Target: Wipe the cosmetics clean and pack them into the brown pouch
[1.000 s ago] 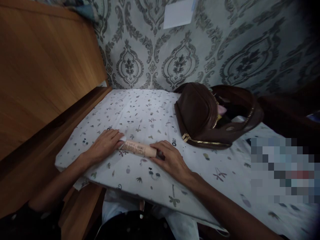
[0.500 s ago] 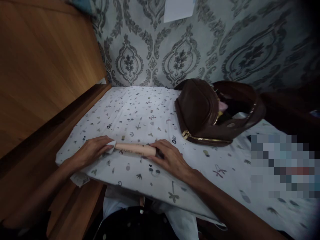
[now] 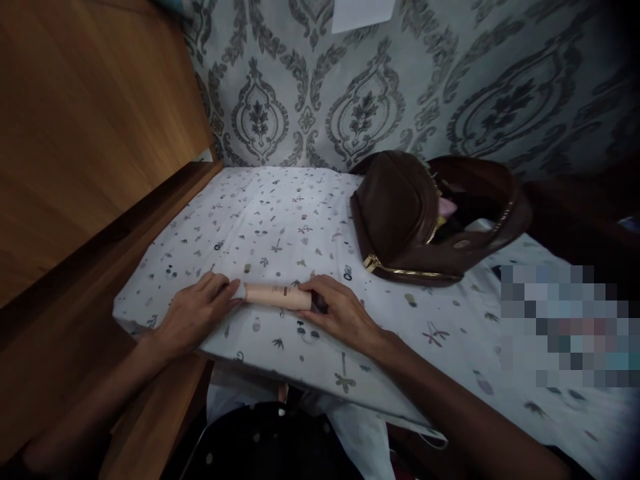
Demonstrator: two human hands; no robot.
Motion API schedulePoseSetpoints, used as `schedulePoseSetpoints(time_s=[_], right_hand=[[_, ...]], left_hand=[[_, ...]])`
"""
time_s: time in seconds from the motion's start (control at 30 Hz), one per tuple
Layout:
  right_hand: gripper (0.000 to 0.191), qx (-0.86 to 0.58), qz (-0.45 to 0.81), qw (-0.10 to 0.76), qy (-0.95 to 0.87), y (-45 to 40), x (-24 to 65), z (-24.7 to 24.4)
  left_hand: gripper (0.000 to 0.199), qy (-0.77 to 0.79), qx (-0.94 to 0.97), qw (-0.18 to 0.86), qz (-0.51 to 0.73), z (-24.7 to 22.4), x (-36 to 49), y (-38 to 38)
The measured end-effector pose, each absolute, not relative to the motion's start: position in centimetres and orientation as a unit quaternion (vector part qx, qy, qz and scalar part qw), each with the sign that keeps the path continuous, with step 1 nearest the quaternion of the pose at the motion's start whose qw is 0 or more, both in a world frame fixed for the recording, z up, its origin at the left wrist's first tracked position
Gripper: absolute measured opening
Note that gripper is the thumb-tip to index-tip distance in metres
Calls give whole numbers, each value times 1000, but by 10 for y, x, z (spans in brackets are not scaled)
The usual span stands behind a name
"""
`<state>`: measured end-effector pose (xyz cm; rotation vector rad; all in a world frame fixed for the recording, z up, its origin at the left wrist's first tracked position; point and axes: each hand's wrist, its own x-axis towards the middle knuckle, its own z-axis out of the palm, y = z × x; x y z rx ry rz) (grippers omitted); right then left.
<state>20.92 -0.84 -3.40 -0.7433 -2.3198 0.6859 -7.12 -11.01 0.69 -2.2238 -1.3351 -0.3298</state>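
A peach-coloured cosmetic tube (image 3: 277, 296) with small print and a dark cap (image 3: 318, 303) lies crosswise between my hands, just over the patterned white cloth. My right hand (image 3: 340, 310) grips it at the cap end, thumb and fingers on either side. At the flat left end, my left hand (image 3: 200, 308) is closed on a white wipe (image 3: 241, 291), pressing it around the tube's tip. Only a small piece of the wipe shows between the fingers; the rest is hidden by the hand.
A brown leather handbag (image 3: 400, 220) stands unzipped at the back right, with things inside it. The patterned cloth (image 3: 270, 213) covers the surface. A wooden panel (image 3: 100, 120) rises at the left, and a patterned wall (image 3: 310, 87) stands behind. A blurred-out patch (image 3: 565, 327) lies at the right.
My left hand has moved right along the tube with the wipe and curled more. The tube has turned, showing different print. The wipe's hanging end below my left hand no longer shows.
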Motion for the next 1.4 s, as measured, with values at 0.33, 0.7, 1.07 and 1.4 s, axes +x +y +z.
schedulePoseSetpoints(time_s=[0.33,0.7,1.07,1.4], right_hand=[[20,-251,283,297,-877,-8,210,-33],[24,-256,286,290,-877,-10,212,-32],[32,-278,225,240,-902,-15,210,-22],[35,-253,286,275,-882,-12,211,-31]], left_hand=[[35,-441,-868,218,-76,4,16,-84],[35,-480,-859,161,-77,3,-35,-90],[49,-551,-823,104,-90,-12,-102,-115],[36,-546,-819,177,-29,1,-75,-112]])
